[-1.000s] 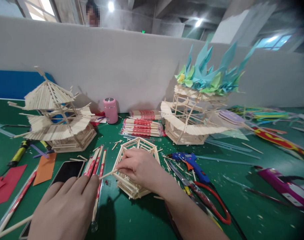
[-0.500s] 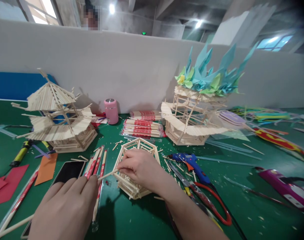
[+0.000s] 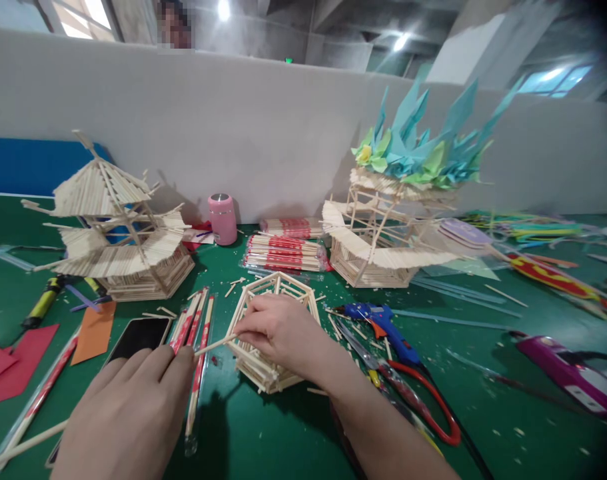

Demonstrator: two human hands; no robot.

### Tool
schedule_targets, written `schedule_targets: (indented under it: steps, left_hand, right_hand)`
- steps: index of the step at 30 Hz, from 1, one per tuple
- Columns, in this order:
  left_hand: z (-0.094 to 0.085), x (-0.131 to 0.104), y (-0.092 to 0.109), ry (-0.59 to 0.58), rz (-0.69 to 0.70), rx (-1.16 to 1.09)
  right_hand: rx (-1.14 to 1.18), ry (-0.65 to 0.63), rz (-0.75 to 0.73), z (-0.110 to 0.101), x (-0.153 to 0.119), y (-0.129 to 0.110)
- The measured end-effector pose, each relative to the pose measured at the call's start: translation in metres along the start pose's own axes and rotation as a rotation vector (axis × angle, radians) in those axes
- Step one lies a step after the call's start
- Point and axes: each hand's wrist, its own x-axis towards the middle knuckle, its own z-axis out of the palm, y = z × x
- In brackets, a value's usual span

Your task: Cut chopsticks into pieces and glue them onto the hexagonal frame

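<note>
A long thin wooden stick runs under my left hand, whose fingers are closed around it, and comes out on the right side. The thumb and fingers of my right hand pinch the stick's other end. That hand is over a many-sided frame of wooden sticks and hides part of its middle. Below my left hand lies a dark phone, partly covered. Beside it are wrapped sticks with red labels.
A stick pagoda stands at the left, another stick model with blue paper at the right. Between them are a pink flask and stick bundles. A blue glue gun and red-handled scissors lie right of my right hand.
The camera view has shifted very slightly. Both hands hold the stick as before, with almost no movement.
</note>
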Motion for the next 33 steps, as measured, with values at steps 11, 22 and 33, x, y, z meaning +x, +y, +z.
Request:
schedule_targets:
  steps: [11, 22, 33]
  left_hand:
    - [-0.01, 0.002, 0.003, -0.06, 0.102, 0.272]
    - [-0.01, 0.001, 0.004, -0.068, 0.121, 0.313]
    - [-0.002, 0.0, 0.0, -0.03, 0.088, 0.209]
  right_hand:
    - [0.014, -0.008, 0.022, -0.002, -0.001, -0.003]
    - [0.034, -0.018, 0.066, -0.011, -0.005, 0.004]
    - [0.032, -0.03, 0.039, -0.005, 0.0, -0.001]
